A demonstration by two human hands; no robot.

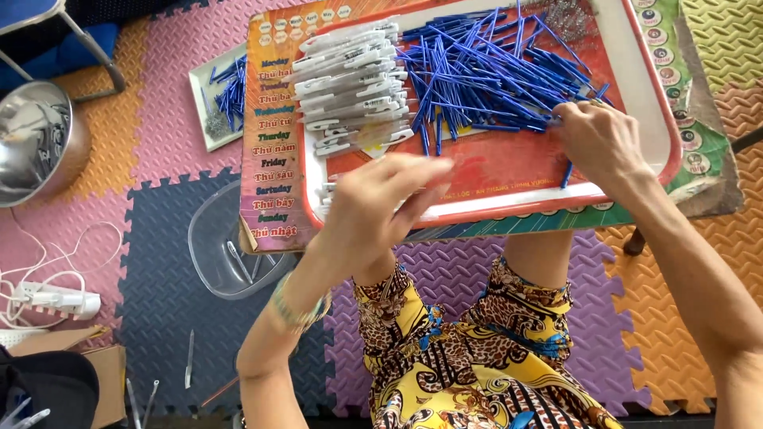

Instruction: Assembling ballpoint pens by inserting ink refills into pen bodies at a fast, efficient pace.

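A red-rimmed tray (509, 171) rests on a small low table. On it lie a heap of several thin blue pen tubes (485, 75) and a stack of white pen barrels (350, 83). My right hand (600, 143) reaches into the right edge of the blue heap, its fingers pinched on blue tubes. Over the tray's front left edge, below the white stack, my left hand (377, 202) hovers with its fingers curled together; whether it holds anything is hidden behind the back of the hand.
A small white tray (208, 119) with more blue tubes lies left of the table. A clear plastic bowl (222, 246) sits on the foam-mat floor, a metal bowl (36, 143) at far left, a white power strip (56, 300) below it. My legs are folded under the table.
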